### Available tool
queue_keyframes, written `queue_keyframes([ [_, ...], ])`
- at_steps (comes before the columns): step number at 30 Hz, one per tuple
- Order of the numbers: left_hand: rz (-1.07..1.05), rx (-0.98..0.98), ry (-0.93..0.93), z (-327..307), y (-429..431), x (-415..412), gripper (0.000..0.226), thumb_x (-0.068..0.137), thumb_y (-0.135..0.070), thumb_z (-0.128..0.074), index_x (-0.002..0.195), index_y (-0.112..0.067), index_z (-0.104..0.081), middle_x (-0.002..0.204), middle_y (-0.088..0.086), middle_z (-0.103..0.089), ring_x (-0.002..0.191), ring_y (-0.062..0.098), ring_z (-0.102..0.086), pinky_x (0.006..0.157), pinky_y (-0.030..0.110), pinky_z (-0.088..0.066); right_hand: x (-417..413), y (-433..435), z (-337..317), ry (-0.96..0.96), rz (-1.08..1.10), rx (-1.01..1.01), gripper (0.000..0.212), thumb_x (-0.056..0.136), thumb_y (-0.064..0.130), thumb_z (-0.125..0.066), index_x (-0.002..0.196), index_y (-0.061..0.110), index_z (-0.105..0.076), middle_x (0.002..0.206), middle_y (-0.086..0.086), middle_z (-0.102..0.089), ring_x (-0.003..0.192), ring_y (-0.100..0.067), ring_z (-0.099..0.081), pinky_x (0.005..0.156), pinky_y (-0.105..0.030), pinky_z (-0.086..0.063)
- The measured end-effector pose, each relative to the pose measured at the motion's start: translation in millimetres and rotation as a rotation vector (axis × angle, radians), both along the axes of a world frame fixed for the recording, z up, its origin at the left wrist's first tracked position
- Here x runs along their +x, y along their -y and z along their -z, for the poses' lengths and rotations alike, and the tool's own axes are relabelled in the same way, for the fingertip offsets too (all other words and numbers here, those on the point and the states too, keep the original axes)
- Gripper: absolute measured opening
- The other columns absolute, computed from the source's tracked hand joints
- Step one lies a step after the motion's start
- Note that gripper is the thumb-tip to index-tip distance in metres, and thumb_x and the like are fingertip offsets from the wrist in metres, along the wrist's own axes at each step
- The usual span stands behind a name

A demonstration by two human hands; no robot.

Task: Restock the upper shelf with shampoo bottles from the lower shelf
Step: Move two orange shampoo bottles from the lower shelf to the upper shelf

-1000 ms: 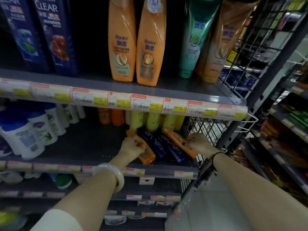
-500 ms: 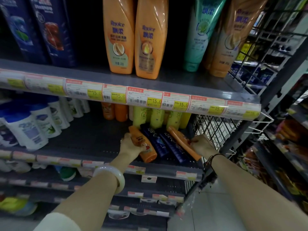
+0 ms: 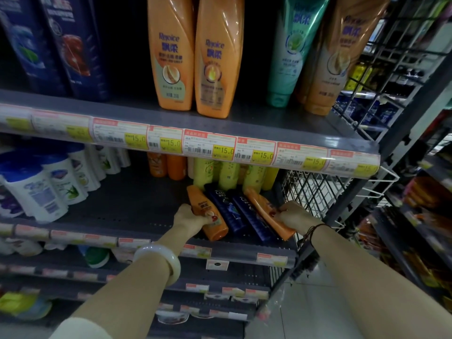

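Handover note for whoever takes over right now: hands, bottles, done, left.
Left hand: closed on the left orange bottle, lying on the lower shelf.
Right hand: closed on the right orange bottle, also lying there.
Two dark blue bottles lie between them.
Done: both grasped, neither clearly lifted.
Left: lift both to the upper shelf beside the standing orange pair.

Each hand (image 3: 189,217) (image 3: 294,215) around a lying orange bottle (image 3: 208,212) (image 3: 267,212), lower shelf (image 3: 122,206).

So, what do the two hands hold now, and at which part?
Left hand grips the left orange bottle around its middle; right hand grips the right orange bottle near its lower part. Both bottles lie on the lower shelf.
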State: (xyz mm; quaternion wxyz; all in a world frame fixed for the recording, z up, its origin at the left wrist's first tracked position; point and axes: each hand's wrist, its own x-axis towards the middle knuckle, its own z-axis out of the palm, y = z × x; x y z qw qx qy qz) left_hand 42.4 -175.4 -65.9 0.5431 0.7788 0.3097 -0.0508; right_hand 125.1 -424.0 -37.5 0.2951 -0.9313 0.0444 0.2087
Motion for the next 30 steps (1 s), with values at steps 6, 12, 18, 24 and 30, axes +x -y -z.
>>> queue_keyframes([
  [6,-0.045,-0.13,0.026,2,2,0,0.056,0.07,-0.012,-0.08,0.117,0.003,-0.055,0.115,0.015,-0.063,0.11,0.031,-0.06,0.099,0.04,-0.048,-5,2,4,-0.062,0.062,0.055,0.038,0.081,0.019,-0.064,0.111,-0.001,-0.055,0.114,-0.019,-0.059,0.095,-0.029,-0.061,0.071,-0.031,-0.048],
  [12,-0.09,-0.273,0.083,2,5,-2,0.062,0.071,-0.001,-0.077,0.122,-0.005,-0.044,0.121,0.017,-0.057,0.113,0.034,-0.058,0.1,0.05,-0.047,-16,-1,3,-0.021,0.08,0.088,0.032,0.081,0.017,-0.067,0.106,0.003,-0.051,0.104,-0.013,-0.056,0.09,-0.024,-0.054,0.072,-0.029,-0.044],
  [18,-0.07,-0.306,0.092,-2,6,-5,0.05,0.07,0.001,-0.076,0.115,-0.008,-0.055,0.121,0.016,-0.063,0.111,0.031,-0.061,0.1,0.049,-0.048,-24,-2,-3,0.041,0.116,0.11,0.051,0.077,0.017,-0.073,0.12,0.003,-0.048,0.117,-0.014,-0.055,0.107,-0.029,-0.057,0.087,-0.037,-0.051],
  [24,0.013,-0.287,0.129,-26,3,-14,0.08,0.069,0.005,-0.076,0.136,-0.012,-0.037,0.127,0.013,-0.056,0.118,0.032,-0.055,0.099,0.05,-0.047,-34,-9,-25,0.053,0.177,0.25,0.058,0.076,0.014,-0.074,0.125,0.008,-0.043,0.114,-0.014,-0.06,0.106,-0.03,-0.06,0.093,-0.043,-0.051],
  [30,0.125,-0.37,0.079,-47,-12,-24,0.064,0.067,0.011,-0.073,0.125,-0.005,-0.051,0.117,0.016,-0.064,0.109,0.032,-0.062,0.095,0.049,-0.051,-58,-27,-45,0.014,0.168,0.455,0.042,0.07,-0.004,-0.071,0.11,0.0,-0.059,0.097,-0.017,-0.068,0.089,-0.032,-0.066,0.087,-0.044,-0.055],
])
